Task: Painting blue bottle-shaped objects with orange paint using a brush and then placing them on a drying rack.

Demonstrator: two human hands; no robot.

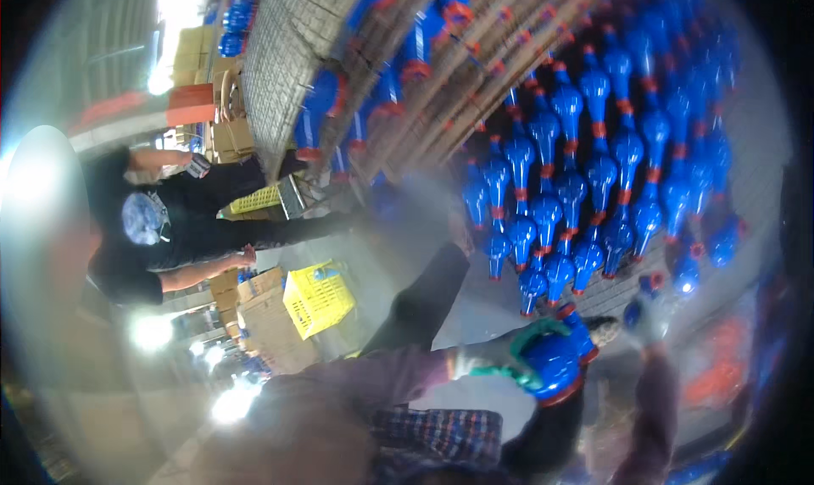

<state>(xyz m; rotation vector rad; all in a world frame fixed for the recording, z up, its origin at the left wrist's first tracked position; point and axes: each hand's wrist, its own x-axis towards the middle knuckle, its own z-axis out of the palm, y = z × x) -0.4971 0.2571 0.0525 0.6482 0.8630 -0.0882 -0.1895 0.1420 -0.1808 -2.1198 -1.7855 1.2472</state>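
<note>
My left hand [512, 359], in a pale glove with green-coated fingers, is closed round a glossy blue bulb-shaped piece [553, 366] with red bands. Another narrow blue part with a red end [577, 328] shows just beyond it; whether they are one piece I cannot tell. To the right, my right hand [651, 322] is gloved and blurred. A dark blue, red-tipped piece [634, 313] shows against it, but the fingers are smeared. Ahead, many similar blue bulb-shaped pieces [570, 192] with red bands stand in close rows.
Wooden slats and wire mesh [292, 48] with more blue pieces rise at upper left. A yellow crate [315, 301] stands left on the grey floor [373, 264]. A person in dark clothes [195, 209] stands farther left, near cardboard boxes [263, 294]. My dark-trousered leg [424, 303] reaches forward.
</note>
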